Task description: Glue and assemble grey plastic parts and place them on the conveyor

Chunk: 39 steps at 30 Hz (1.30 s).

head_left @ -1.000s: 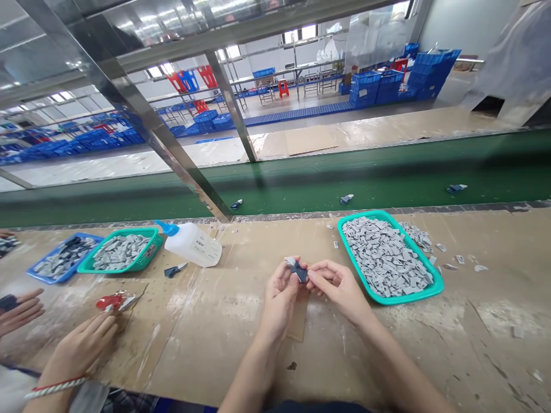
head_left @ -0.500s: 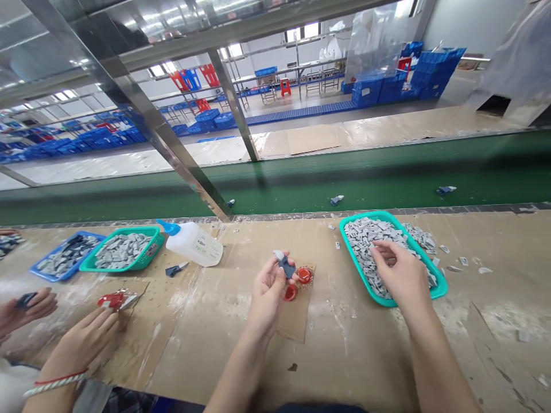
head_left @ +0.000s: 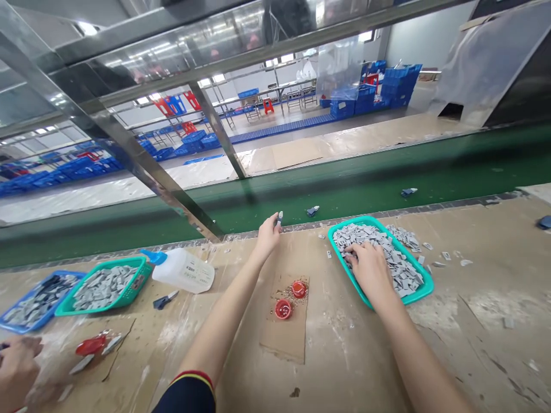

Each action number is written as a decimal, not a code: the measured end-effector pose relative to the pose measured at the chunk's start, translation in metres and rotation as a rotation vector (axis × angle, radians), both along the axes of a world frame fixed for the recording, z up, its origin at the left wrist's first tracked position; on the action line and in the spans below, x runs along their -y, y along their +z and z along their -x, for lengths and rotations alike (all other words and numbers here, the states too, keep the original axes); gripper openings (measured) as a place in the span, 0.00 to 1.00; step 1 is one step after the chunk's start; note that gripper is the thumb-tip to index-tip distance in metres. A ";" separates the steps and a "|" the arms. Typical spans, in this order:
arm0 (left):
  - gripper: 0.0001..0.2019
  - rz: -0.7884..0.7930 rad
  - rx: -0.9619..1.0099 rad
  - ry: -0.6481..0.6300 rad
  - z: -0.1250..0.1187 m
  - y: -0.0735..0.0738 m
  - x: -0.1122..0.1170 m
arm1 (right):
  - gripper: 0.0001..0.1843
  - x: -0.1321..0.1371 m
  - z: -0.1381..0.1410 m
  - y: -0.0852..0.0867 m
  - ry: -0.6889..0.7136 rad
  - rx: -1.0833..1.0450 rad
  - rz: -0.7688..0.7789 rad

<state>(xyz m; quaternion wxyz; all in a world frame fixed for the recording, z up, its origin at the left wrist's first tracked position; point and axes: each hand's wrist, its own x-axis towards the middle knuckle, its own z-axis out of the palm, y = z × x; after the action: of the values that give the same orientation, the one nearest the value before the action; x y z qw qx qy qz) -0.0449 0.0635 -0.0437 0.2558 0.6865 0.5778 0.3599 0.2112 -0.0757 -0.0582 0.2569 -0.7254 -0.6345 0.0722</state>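
Observation:
My left hand (head_left: 268,234) reaches to the near edge of the green conveyor belt. Its fingers are closed on a small dark-blue and light-grey plastic part (head_left: 279,218), mostly hidden by the hand. My right hand (head_left: 368,265) is down in a green basket (head_left: 424,291) heaped with small grey plastic pieces (head_left: 404,275). Its fingers are bent among the pieces; whether they grip one is hidden. Between my arms, two red caps (head_left: 283,309) with shiny liquid inside sit on a cardboard strip (head_left: 284,341).
On the green belt (head_left: 357,201) lie more blue-grey parts (head_left: 313,211). A white squeeze bottle (head_left: 185,271) leans at left beside another green basket (head_left: 124,295) and a blue basket (head_left: 17,327). A co-worker's hand (head_left: 17,367) is at far left. Metal posts (head_left: 219,132) rise beyond the table.
My left hand has moved forward from above the red caps to the belt edge with the blue-grey part. My right hand has gone deeper into the basket's pieces. The view has shifted.

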 end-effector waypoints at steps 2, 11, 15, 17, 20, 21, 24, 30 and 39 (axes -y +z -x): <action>0.20 -0.027 -0.094 0.025 -0.010 -0.002 -0.019 | 0.08 0.001 -0.001 -0.001 -0.020 -0.024 -0.037; 0.16 -0.051 -0.262 -0.062 -0.075 -0.012 -0.055 | 0.16 0.020 0.025 0.025 0.074 -0.566 -0.242; 0.16 0.062 -0.197 -0.066 -0.083 -0.020 -0.061 | 0.14 0.033 0.060 0.015 0.220 -1.015 0.043; 0.16 0.102 -0.122 -0.050 -0.079 -0.020 -0.059 | 0.13 0.038 0.073 0.007 0.294 -1.101 0.149; 0.14 0.144 0.040 -0.049 -0.069 -0.015 -0.043 | 0.12 0.041 0.083 -0.001 0.319 -1.123 0.187; 0.14 0.156 0.108 -0.060 -0.065 -0.012 -0.033 | 0.12 0.041 0.085 -0.003 0.314 -1.126 0.187; 0.16 0.191 0.324 -0.128 -0.051 0.000 0.007 | 0.12 0.039 0.087 -0.006 0.300 -1.145 0.193; 0.17 0.299 0.772 -0.185 -0.009 0.025 0.105 | 0.13 0.035 0.090 -0.009 0.298 -1.147 0.217; 0.15 0.414 1.220 0.064 0.016 0.033 0.177 | 0.17 0.040 0.089 -0.007 0.318 -1.092 0.218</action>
<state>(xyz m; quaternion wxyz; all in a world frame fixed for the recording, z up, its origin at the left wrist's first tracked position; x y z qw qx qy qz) -0.0611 -0.1136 -0.0109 0.6546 0.2774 0.4064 0.5739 0.1221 -0.1158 -0.0653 0.4567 -0.5010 -0.4999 0.5390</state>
